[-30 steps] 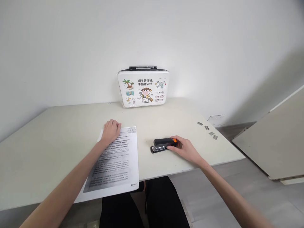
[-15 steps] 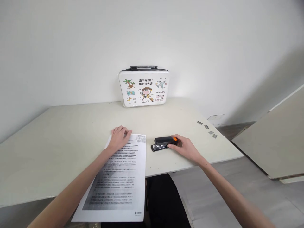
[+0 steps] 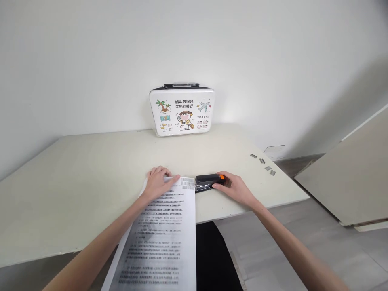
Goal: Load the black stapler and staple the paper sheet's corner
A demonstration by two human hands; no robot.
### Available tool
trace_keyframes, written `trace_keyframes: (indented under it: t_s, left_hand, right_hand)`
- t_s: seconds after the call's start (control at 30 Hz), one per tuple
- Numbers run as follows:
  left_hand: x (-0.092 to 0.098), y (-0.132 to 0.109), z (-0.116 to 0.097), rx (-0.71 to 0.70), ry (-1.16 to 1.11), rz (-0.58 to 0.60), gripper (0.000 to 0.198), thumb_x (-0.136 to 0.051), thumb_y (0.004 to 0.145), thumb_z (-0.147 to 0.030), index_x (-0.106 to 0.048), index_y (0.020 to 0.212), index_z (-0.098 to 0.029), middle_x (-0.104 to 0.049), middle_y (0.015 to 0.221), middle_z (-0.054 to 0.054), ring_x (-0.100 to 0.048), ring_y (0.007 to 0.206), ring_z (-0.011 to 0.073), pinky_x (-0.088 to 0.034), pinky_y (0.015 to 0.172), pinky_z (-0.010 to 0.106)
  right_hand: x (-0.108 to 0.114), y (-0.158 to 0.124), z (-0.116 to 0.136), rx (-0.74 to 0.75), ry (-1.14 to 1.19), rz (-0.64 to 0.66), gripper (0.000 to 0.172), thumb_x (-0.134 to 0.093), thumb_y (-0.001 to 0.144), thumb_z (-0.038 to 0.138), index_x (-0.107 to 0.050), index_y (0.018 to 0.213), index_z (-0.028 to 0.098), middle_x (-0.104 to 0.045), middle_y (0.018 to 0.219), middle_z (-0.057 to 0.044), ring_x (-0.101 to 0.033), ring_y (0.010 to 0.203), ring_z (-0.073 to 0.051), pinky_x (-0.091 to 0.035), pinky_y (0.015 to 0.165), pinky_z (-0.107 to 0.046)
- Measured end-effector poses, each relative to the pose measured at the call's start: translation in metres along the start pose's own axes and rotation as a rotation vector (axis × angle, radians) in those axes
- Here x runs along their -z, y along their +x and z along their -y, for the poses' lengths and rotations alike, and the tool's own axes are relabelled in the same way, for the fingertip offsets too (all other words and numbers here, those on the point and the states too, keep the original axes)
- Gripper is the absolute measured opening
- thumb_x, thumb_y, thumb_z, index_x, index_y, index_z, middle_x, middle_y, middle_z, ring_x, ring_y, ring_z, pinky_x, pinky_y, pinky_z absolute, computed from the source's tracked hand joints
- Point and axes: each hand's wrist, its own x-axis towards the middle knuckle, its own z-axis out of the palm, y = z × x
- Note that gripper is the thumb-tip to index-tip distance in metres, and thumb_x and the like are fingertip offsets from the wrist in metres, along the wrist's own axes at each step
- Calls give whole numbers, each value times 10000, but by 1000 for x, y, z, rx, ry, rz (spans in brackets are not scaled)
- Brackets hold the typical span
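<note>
My left hand [image 3: 159, 182] grips the top left corner of a printed paper sheet [image 3: 165, 230], which hangs partly over the table's near edge. The sheet's top right corner reaches the mouth of a black stapler [image 3: 207, 181] with an orange tip. My right hand [image 3: 235, 188] rests on the stapler's right end and holds it on the cream table [image 3: 75, 178].
A white cartoon-printed case [image 3: 181, 111] with a black handle stands against the wall at the table's back. Several strips of staples [image 3: 263, 161] lie near the right edge. A slanted board [image 3: 348, 173] leans to the right, over grey floor.
My left hand has dragged the paper right and toward me until its top right corner meets the stapler. My right hand has stayed on the stapler.
</note>
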Motion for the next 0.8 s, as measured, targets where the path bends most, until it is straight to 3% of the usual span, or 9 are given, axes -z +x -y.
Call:
trace_keyframes:
  t_s: [0.1,0.27,0.4,0.47,0.6,0.7,0.8]
  left_hand:
    - [-8,-2,-7,1,-26,8,455,-607,890,-688,-698,843,-245,-685,1104,63,-533,1189,336,-298,1111,541]
    - [-18,-4,-20,37,-26,-86,415,-613,924,-625,-702,834,-230,-680,1100,91,-524,1161,351,-305,1106,571]
    - [-8,-10,-25,-28,-57,-89,332,-538,995,-534,-663,965,-228,-683,1110,87,-526,1163,329,-354,1095,543]
    - [3,-17,-23,-151,-72,-35,290,-498,1028,-481,-643,1037,-230,-674,1156,79,-519,1205,306,-389,1098,497]
    - [25,-36,-12,-382,-86,188,294,-515,1053,-478,-647,1210,-269,-618,1370,66,-449,1377,287,-391,1161,462]
    - [33,-50,-5,-482,-78,336,378,-555,1041,-509,-615,1380,-354,-460,1604,32,-294,1535,311,-357,1220,495]
    - [33,-59,-6,-542,-46,410,514,-599,1008,-561,-526,1504,-450,-277,1728,-13,-186,1595,358,-334,1237,567]
  right_hand:
    - [0,0,1,-8,-9,-4,397,-689,891,567,-700,1156,271,-763,1046,-32,-665,847,-229,-566,791,-375]
    - [1,0,2,-11,-1,6,373,-685,902,547,-693,1152,270,-760,1061,-29,-657,864,-226,-555,799,-370]
    - [1,-1,1,-15,6,19,358,-676,909,543,-695,1147,277,-760,1058,-28,-656,860,-226,-554,800,-374]
    - [1,-1,1,-13,11,19,365,-675,906,549,-693,1148,277,-760,1065,-32,-655,868,-230,-555,812,-380]
    - [0,0,2,-23,6,23,374,-671,903,564,-689,1145,279,-759,1077,-41,-662,890,-244,-557,828,-392]
    - [-1,1,2,-36,-5,34,374,-674,908,553,-683,1163,279,-756,1086,-37,-667,895,-238,-556,835,-382]
    - [3,3,1,-30,-28,64,382,-607,959,568,-681,1185,269,-746,1076,-41,-664,923,-239,-552,842,-377]
